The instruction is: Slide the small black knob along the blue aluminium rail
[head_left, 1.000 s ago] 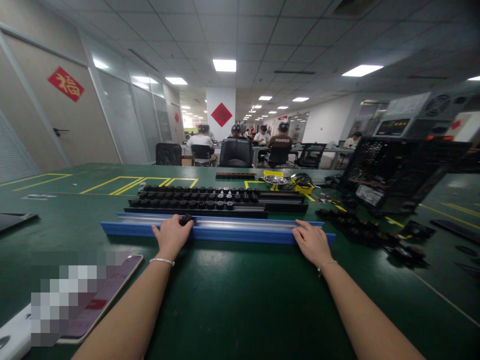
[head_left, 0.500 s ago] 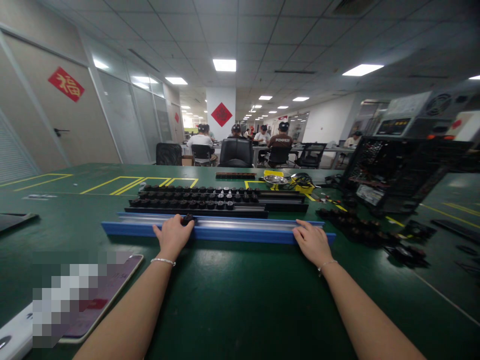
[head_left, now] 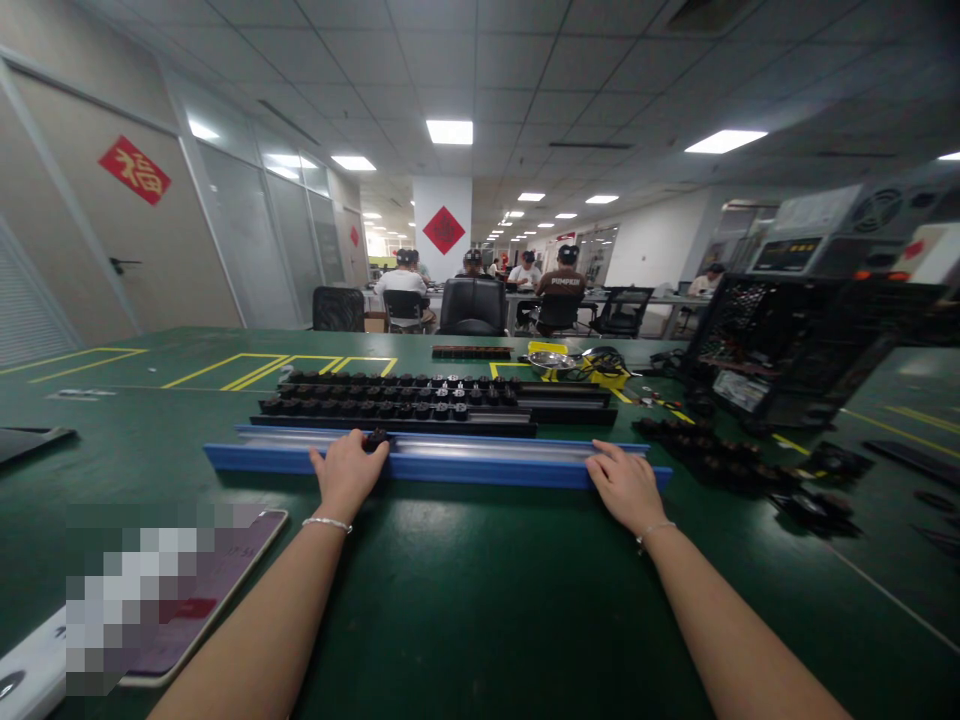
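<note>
A long blue rail (head_left: pixel 487 466) with a silvery channel lies crosswise on the green table in front of me. Toward its left end, my left hand (head_left: pixel 349 470) has its fingers closed on a small black round part (head_left: pixel 376 438), whose exact kind is too small to tell. My right hand (head_left: pixel 624 482) grips the rail near its right end, thumb at the near side and fingers over the top. Just behind the rail stand black rails (head_left: pixel 495 424) carrying rows of black knob-like parts (head_left: pixel 360 408).
A phone (head_left: pixel 225 590) lies at the front left. To the right are black parts (head_left: pixel 705 450) in a heap and an open computer case (head_left: pixel 780 340). A metal bowl (head_left: pixel 553 358) and yellow trays sit farther back. Several people sit at desks beyond.
</note>
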Available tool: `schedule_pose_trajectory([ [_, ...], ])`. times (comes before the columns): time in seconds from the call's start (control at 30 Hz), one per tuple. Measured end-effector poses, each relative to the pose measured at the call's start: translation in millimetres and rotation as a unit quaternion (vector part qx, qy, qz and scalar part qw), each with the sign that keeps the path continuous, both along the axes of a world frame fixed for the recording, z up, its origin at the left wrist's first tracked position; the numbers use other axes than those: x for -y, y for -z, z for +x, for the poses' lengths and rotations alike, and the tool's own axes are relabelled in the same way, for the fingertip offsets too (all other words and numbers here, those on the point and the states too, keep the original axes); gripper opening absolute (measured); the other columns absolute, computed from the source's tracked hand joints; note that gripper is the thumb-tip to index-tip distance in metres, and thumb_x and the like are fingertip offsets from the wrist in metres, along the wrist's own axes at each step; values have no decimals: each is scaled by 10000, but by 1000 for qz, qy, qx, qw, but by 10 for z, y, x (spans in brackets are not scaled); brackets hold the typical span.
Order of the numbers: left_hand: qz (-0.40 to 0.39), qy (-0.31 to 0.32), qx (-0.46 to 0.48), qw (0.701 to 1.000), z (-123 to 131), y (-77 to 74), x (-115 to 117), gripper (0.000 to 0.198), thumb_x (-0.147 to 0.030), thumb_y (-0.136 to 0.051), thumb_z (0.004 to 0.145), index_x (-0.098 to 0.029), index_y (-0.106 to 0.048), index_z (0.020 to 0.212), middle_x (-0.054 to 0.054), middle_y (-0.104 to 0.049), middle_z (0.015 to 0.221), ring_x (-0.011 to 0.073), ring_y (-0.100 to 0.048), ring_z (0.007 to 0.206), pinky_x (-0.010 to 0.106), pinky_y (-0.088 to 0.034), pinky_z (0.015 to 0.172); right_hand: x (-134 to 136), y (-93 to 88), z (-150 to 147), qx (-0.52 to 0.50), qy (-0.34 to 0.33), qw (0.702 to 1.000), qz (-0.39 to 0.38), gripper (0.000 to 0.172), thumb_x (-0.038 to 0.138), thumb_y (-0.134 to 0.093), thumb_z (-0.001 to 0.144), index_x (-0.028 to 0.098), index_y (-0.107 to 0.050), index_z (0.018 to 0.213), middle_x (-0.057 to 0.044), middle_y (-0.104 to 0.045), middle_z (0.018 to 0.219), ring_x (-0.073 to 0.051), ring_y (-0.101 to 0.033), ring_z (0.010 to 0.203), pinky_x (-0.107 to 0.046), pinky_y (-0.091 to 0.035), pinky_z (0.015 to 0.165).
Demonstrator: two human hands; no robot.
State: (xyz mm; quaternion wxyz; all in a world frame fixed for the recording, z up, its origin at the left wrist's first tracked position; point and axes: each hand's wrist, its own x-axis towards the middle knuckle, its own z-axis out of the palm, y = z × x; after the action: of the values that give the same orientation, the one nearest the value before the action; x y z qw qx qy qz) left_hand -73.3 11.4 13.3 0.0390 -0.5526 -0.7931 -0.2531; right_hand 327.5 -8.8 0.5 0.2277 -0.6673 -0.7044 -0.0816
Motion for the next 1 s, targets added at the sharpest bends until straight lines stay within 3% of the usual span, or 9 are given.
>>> schedule_pose_trajectory([
  [1.0, 39, 53, -27, 997, 39, 42, 7, 338, -520, -397, 759, -210, -533, 754, 88, -659, 903, 284, -567, 969, 619, -172, 993, -5, 14, -6, 9, 3, 1000, 12, 416, 392, -282, 887, 244, -668, 835, -22, -547, 1243, -206, -519, 1067, -422, -308, 945],
])
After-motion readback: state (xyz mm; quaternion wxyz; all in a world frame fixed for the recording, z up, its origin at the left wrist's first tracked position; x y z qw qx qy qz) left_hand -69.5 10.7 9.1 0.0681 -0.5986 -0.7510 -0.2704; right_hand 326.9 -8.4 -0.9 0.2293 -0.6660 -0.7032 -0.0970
